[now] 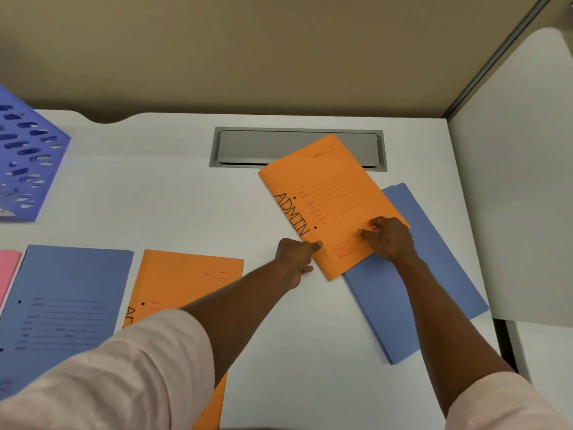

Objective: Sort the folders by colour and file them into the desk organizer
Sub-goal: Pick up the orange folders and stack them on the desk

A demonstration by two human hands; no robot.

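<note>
An orange folder marked ADMIN (328, 197) lies tilted at the right of the desk, on top of a blue folder (424, 274). My left hand (296, 259) pinches its near left edge. My right hand (389, 237) presses on its lower right corner with fingers bent. A second orange folder (179, 280) lies near the front, partly under my left arm. Left of it is another blue folder (68, 293), and a pink folder (7, 271) shows at the left edge. The purple perforated desk organizer (28, 156) stands at the far left.
A grey cable hatch (279, 147) is set into the white desk (155, 197) behind the tilted orange folder. A beige partition wall runs along the back. A white side panel (521, 197) borders the desk on the right.
</note>
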